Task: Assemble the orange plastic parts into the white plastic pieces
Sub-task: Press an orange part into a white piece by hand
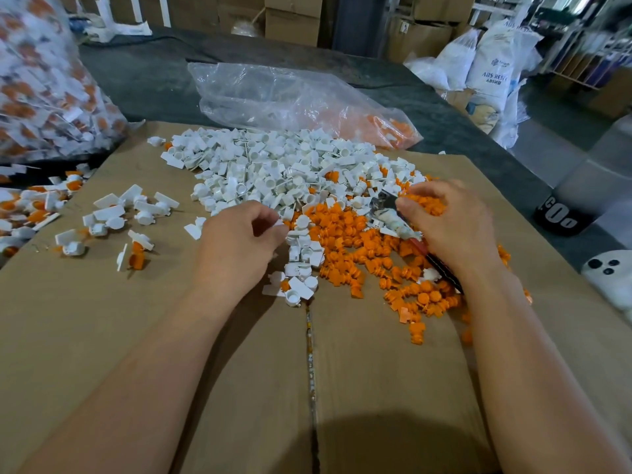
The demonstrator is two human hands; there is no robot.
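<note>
The pieces are plain white and the parts bright orange. The cardboard is dull brown. The tool has a red and black handle (its head is grey metal). The big bag shows a mottle of white and orange through clear film. The cloth is dark grey. The sacks are white with blue print, and the phone is white with black circles.

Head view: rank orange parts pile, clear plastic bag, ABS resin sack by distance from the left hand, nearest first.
1. Orange parts pile: just right of the left hand.
2. Clear plastic bag: ahead, beyond the white pieces.
3. ABS resin sack: far back right, in the background.
</note>
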